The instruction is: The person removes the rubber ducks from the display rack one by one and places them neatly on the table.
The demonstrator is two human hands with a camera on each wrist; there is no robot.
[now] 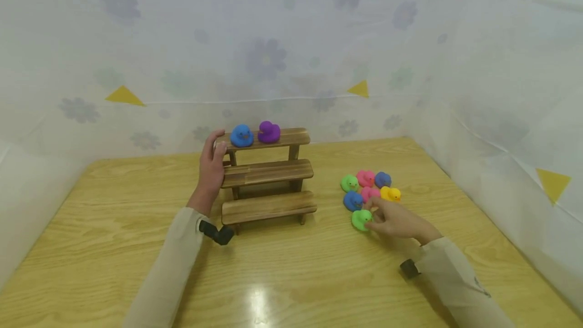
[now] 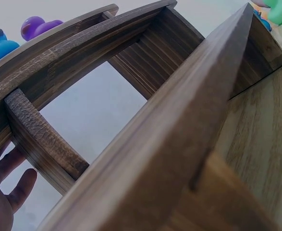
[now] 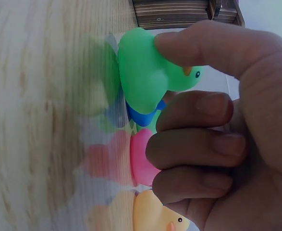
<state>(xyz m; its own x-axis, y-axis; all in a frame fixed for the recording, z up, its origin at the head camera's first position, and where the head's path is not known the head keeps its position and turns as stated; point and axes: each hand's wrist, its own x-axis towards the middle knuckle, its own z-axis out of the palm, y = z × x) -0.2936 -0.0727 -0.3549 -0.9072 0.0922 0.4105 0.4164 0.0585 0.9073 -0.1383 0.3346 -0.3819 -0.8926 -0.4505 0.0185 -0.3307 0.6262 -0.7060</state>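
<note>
A three-tier wooden stand (image 1: 266, 173) is on the table, with a blue rubber duck (image 1: 241, 136) and a purple rubber duck (image 1: 269, 132) on its top tier. My left hand (image 1: 211, 168) holds the left end of that top tier; in the left wrist view its fingers are partly hidden behind the stand. Right of the stand, my right hand (image 1: 393, 219) pinches a green rubber duck (image 1: 361, 220) at the front of a duck cluster. Seen from the right wrist, the thumb presses this green duck (image 3: 143, 70) at the neck, and the other fingers are curled.
Close behind the right hand sit another green duck (image 1: 349, 183), pink ducks (image 1: 365, 178), blue ducks (image 1: 352, 201) and a yellow duck (image 1: 390, 194). The wooden table (image 1: 291, 277) meets flowered sheeting (image 1: 291, 29) at the back and sides.
</note>
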